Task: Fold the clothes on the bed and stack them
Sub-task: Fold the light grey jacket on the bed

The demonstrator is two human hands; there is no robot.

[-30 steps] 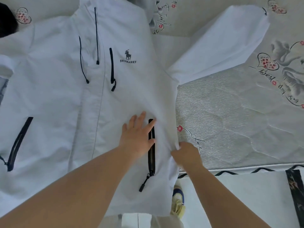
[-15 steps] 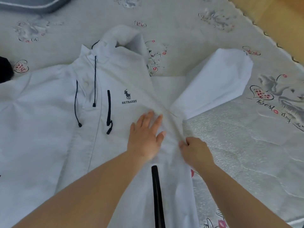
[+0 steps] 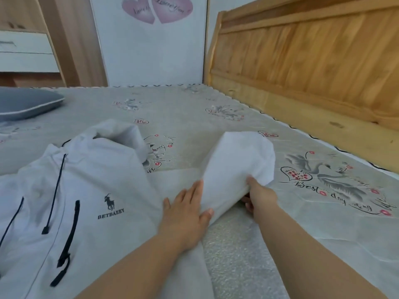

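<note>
Your left hand [image 3: 183, 214] presses flat, fingers straight, on the white jacket [image 3: 86, 190] at the shoulder; your right hand [image 3: 258, 194] grips its sleeve [image 3: 235, 165], lifted off the bed [image 3: 194, 108].

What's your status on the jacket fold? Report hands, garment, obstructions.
Left hand flat, pressing white jacket at the shoulder. Right hand grips the sleeve, lifted off the mattress. Nothing blocking the fold.
</note>
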